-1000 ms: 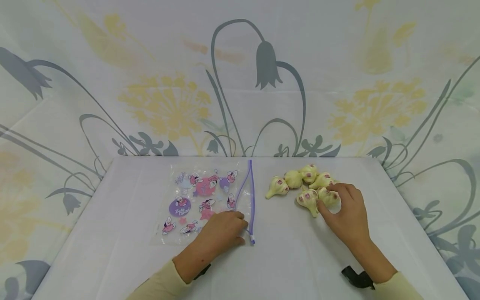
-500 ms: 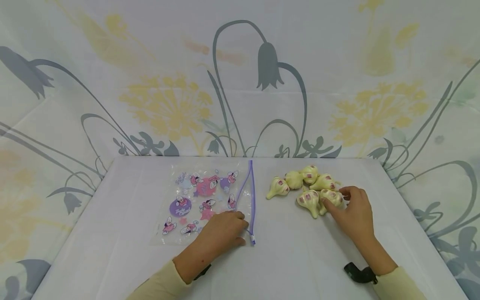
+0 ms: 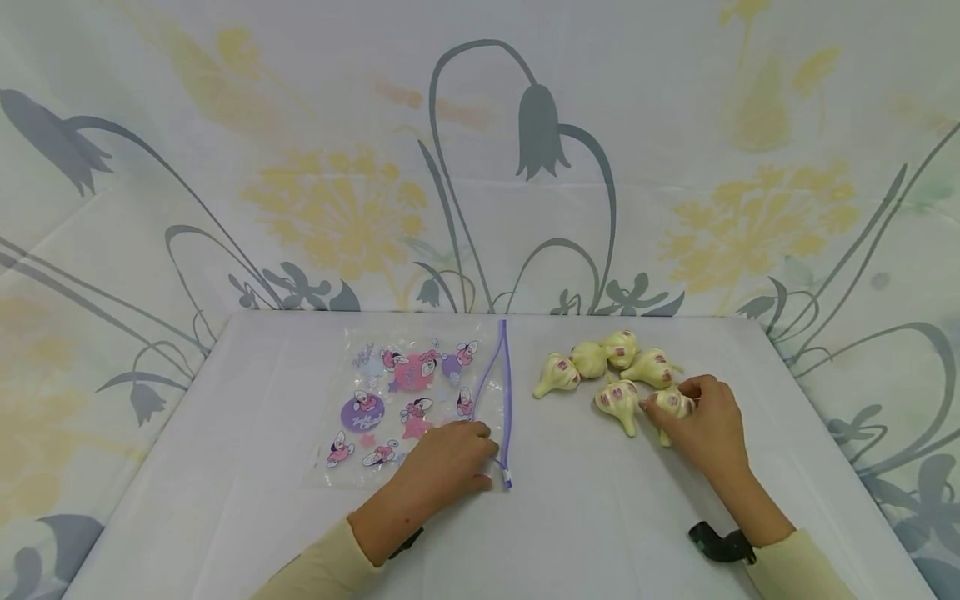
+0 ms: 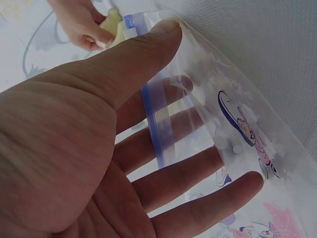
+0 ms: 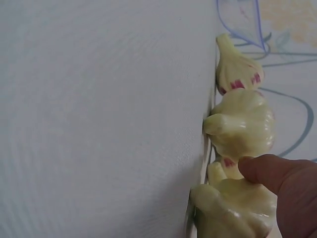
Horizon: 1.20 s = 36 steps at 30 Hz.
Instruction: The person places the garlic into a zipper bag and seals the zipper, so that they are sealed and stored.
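Observation:
With thumb and fingers on either side, my right hand (image 3: 708, 427) pinches a pale garlic bulb (image 3: 675, 403) at the right of a cluster. In the right wrist view the thumb overlaps the top of this nearest bulb (image 5: 235, 210). Several more garlic bulbs (image 3: 617, 400), cream with purple marks, lie to its left and behind. My left hand (image 3: 444, 462) rests on the mouth end of a clear zip bag (image 3: 412, 375) printed with pink and purple cartoon figures. In the left wrist view its fingers are spread and nearly straight by the blue-purple zip strip (image 4: 153, 124), thumb at the bag's edge.
Everything lies on a white-covered table (image 3: 570, 517). A floral cloth backdrop (image 3: 480, 208) rises behind it and at both sides. The bag's zip slider (image 3: 506, 477) sits at the near end of its strip. A black device (image 3: 722, 543) is by the right wrist.
My right hand shifted a little right, and the pinched garlic bulb moved right with it, now apart from the bulb on its left. The left hand and bag stayed in place.

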Motion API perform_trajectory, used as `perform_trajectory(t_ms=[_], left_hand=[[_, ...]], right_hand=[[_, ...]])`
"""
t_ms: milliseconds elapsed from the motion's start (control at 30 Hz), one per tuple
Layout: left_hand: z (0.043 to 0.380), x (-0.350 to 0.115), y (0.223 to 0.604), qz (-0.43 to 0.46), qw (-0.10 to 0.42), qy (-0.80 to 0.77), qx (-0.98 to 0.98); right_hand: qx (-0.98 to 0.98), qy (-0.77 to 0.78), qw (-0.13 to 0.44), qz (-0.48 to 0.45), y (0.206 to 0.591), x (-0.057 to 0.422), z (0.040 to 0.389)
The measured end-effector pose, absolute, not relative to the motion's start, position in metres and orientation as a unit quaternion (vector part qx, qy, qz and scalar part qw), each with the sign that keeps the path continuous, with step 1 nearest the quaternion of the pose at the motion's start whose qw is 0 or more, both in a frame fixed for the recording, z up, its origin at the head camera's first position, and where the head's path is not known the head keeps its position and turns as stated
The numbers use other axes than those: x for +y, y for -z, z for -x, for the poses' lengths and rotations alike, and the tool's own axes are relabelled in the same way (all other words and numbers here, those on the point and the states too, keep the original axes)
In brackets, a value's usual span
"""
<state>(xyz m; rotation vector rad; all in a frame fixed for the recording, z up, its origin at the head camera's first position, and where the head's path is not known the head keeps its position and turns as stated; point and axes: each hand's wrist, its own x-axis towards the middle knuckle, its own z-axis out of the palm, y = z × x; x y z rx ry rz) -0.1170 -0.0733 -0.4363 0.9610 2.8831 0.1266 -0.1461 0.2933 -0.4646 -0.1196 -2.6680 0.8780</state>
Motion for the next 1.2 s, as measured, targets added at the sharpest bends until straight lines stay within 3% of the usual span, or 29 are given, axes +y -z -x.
perform_trajectory(t_ms=[433,1200], left_hand=[[0.117,-0.073,0.436,-0.315,0.054,-0.037,0.947],[0.117,-0.071,0.436,-0.318,0.049,-0.029,0.946]], right_hand=[[-0.929,-0.322,0.180,0.042,0.446,0.285,0.132],[-0.898,-0.373,0.221,-0.075,0.436,0.217,0.130]])
